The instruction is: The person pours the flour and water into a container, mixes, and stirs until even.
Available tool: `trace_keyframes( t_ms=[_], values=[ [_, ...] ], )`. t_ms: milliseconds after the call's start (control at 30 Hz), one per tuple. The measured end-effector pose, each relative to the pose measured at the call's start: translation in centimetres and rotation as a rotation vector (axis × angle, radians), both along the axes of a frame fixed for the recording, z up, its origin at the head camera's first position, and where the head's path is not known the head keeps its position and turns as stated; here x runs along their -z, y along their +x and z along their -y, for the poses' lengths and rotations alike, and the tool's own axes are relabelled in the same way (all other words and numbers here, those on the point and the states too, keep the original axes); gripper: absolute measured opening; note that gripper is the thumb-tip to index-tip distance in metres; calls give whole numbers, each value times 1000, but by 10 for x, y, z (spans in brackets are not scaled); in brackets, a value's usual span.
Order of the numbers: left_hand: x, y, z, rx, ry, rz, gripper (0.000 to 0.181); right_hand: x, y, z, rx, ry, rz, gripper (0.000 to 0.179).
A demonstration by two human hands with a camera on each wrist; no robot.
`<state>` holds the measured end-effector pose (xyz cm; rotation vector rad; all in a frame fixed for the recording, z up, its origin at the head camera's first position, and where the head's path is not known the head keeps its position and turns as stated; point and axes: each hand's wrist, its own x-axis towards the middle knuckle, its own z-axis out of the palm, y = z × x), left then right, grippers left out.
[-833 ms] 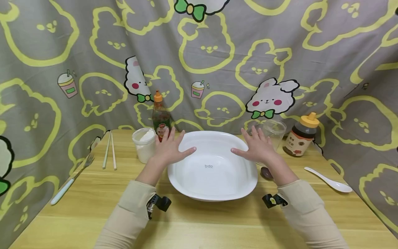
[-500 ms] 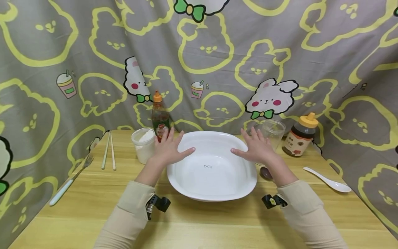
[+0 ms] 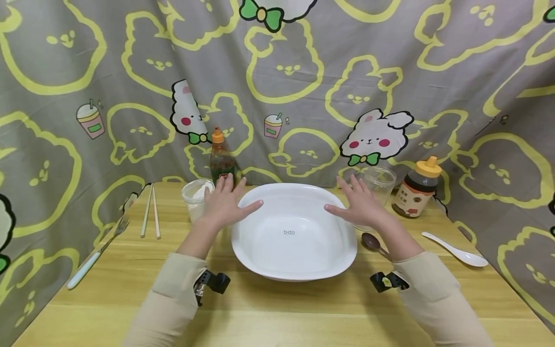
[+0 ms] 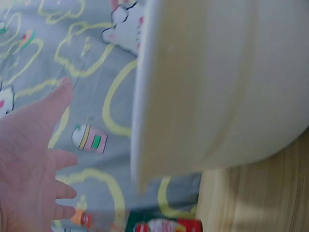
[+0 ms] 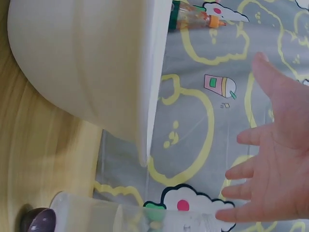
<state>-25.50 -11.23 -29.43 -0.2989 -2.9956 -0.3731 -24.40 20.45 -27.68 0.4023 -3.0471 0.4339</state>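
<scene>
A white basin [image 3: 295, 255] marked "bdo" stands on the table between my hands. Beside its left rim is my left hand [image 3: 224, 205], fingers spread and holding nothing. In the left wrist view a gap separates that hand [image 4: 29, 159] from the basin [image 4: 217, 87]. My right hand [image 3: 362, 205] is spread likewise by the right rim, also apart from the basin [image 5: 87, 63] in the right wrist view. Behind the left hand are a tub of white powder [image 3: 193, 195] and a sauce bottle [image 3: 222, 159], both partly covered. A clear jar [image 3: 381, 180] is partly behind the right hand.
At left lie a fork [image 3: 97, 255] and a pair of chopsticks [image 3: 147, 212]. On the right are a brown-filled squeeze bottle [image 3: 416, 190], a white spoon [image 3: 455, 249] and a dark spoon [image 3: 372, 241]. A patterned curtain [image 3: 299, 115] hangs behind the table.
My left hand has shifted left, away from the basin's rim, covering more of the powder tub. My right hand has moved slightly outward, showing more of the dark spoon. The basin stays put.
</scene>
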Motion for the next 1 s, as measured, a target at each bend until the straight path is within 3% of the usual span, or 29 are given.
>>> trace_keyframes(
  t_ms=[133,267,467,667,800,1000],
  values=[
    [5,2,21,-31,109,-39,90,7,4,-12,-71,-153,28,86],
    [16,3,44,-81,221,-124,90,22,9,-27,-119,-308,48,79],
    [37,2,73,-149,543,-258,91,51,12,-41,-101,-587,108,70],
    [63,-4,86,-238,839,-370,98,83,9,-43,-120,-898,178,62],
    [83,-13,87,-263,970,-370,102,97,9,-40,-128,-1115,276,61],
    [100,-28,84,-265,1084,-317,110,107,10,-40,-152,-1277,353,59]
  ],
)
